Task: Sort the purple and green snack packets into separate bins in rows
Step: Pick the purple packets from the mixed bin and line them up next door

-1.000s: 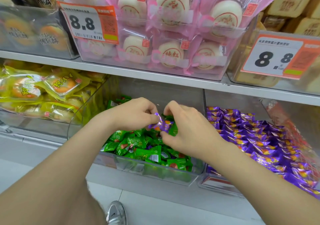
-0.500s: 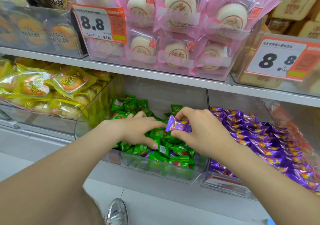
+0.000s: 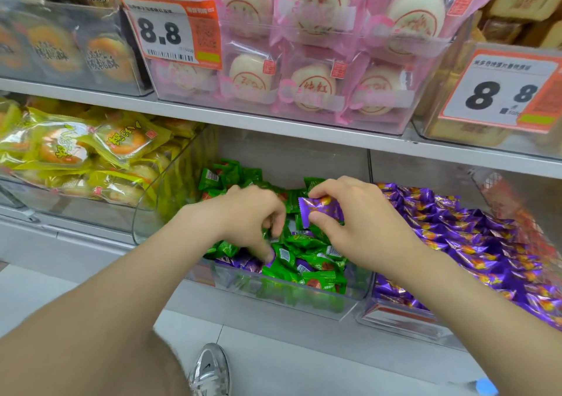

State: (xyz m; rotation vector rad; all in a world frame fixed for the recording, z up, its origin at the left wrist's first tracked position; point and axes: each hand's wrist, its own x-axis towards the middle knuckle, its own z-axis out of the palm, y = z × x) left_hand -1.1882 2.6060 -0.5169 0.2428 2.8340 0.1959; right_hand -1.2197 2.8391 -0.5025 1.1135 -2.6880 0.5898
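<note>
Several purple strays [image 3: 243, 263] are lying half buried under the green packets [image 3: 304, 240] at the front of the clear middle bin [image 3: 289, 296], and we are seeing only slivers of them. Our left hand [image 3: 249, 216] is reaching palm down into that pile. Its fingers are curling downward and blurring among the wrappers, so we cannot tell whether its grip is holding anything. Our right hand [image 3: 362, 228] is hovering just above the green pile, its grip pinching one purple packet [image 3: 322, 208] between thumb below and fingers above. The packet's right end is hiding inside the hand. Its long axis is running left to right, nearly level, with the crimped end pointing toward the left hand. The neighbouring bin [image 3: 398, 319] on the right is holding the purple packets [image 3: 471, 237], its far side running out of view.
</note>
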